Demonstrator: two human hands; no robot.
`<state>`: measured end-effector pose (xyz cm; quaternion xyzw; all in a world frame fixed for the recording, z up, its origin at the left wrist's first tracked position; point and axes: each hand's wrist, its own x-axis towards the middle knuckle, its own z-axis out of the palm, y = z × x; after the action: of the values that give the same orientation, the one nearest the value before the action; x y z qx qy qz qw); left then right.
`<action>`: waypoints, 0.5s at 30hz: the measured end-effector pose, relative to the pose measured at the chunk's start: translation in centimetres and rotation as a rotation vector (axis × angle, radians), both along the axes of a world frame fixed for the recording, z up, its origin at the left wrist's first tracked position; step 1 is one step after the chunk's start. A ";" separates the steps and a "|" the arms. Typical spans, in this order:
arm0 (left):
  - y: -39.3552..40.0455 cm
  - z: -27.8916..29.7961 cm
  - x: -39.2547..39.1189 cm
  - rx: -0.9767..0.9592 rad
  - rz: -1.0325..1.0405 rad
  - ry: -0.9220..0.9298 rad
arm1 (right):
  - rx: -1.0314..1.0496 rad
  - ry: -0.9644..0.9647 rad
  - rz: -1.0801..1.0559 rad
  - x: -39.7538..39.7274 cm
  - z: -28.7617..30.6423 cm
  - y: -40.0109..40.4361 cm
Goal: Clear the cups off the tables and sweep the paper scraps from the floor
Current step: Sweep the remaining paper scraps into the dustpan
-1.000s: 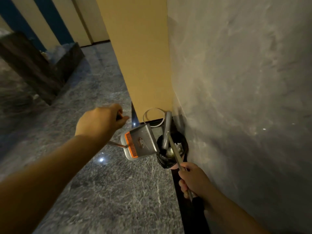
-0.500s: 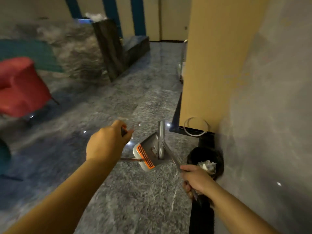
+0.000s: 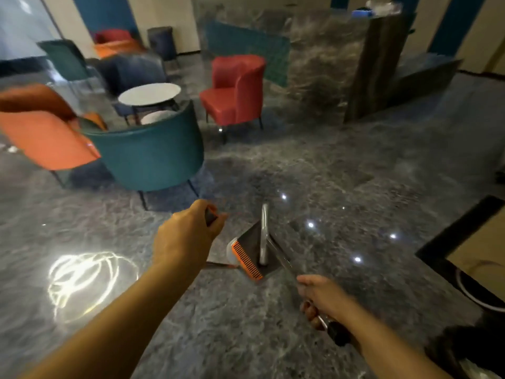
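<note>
A person is standing on a grey marble floor (image 3: 341, 170), both arms stretched forward. The left hand (image 3: 185, 239) is curling tightly around a dark handle end, its thin rod running toward the dustpan (image 3: 251, 253), which is hanging tilted above the floor at 6 o'clock of centre, its orange comb edge facing the left arm. The right hand (image 3: 325, 299) is gripping a metal broom handle (image 3: 284, 261) that is crossing the pan. At 10 o'clock, a round white surface (image 3: 149, 93) is sitting among teal (image 3: 147, 157), orange (image 3: 43, 135) and red chairs (image 3: 235, 91). A black bin (image 3: 461, 348) is showing at 4 o'clock. The frame is blurred.
</note>
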<state>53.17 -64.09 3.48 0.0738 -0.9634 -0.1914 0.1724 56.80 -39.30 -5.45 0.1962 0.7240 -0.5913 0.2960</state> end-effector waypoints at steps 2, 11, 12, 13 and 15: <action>-4.9 -0.2 0.0 0.040 0.081 0.015 | -0.011 -0.010 0.069 -1.7 -0.3 -5.2; -25.1 -0.7 -0.1 0.354 0.344 0.001 | -0.094 -0.105 0.287 -7.4 -1.2 -26.2; -26.9 -0.7 0.1 0.367 0.350 -0.016 | -0.097 -0.112 0.312 -7.7 -1.3 -28.1; -28.7 -0.7 0.3 0.366 0.355 -0.033 | -0.095 -0.120 0.338 -8.1 -1.3 -29.9; -31.8 -0.7 0.8 0.362 0.370 -0.060 | -0.092 -0.138 0.383 -8.8 -1.4 -33.3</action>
<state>53.94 -95.92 2.74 0.2842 -0.8883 -0.3234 0.1600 48.04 -72.62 -6.84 0.0813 0.6982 -0.5420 0.4607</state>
